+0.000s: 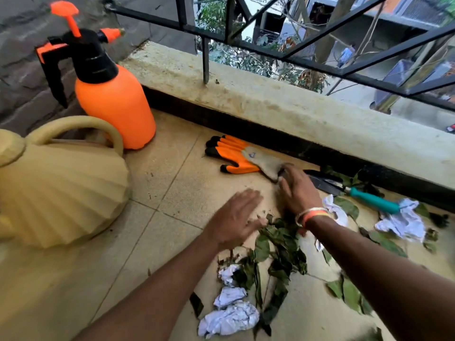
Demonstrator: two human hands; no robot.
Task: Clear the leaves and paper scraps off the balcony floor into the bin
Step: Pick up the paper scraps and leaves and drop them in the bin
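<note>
Head camera looked down on a tiled balcony floor [172,183] beside a low concrete ledge [295,107] under a black railing [320,33]. Two bare hands were out over the tiles. The left hand [234,217] was flat, palm down, fingers straight and together, holding nothing; its thumb touched the edge of the leaves [278,242]. The right hand [299,190] also lay palm down with fingers nearly straight, fingertips at the cuff of the orange gloves [234,156]. It was blurred, and no grip on anything showed. Two bands [312,214], one pale and one orange, circled its wrist.

One main heap of green leaves lay between the forearms, with looser leaves scattered to the right near the ledge. Five crumpled paper scraps [229,318] could be counted: three close together at the near end of the heap, one just beside the right wrist, and one further right. A sixth, smaller white bit lay beneath the right forearm.

One trowel [374,200] with a teal handle lay against the foot of the ledge. One orange sprayer [115,102] with a black top stood in the corner, and one beige watering can [61,193] stood just beside it.

A blue mark on the glove cuff was too small to read. Letters on a far building were cut off by the top edge.
</note>
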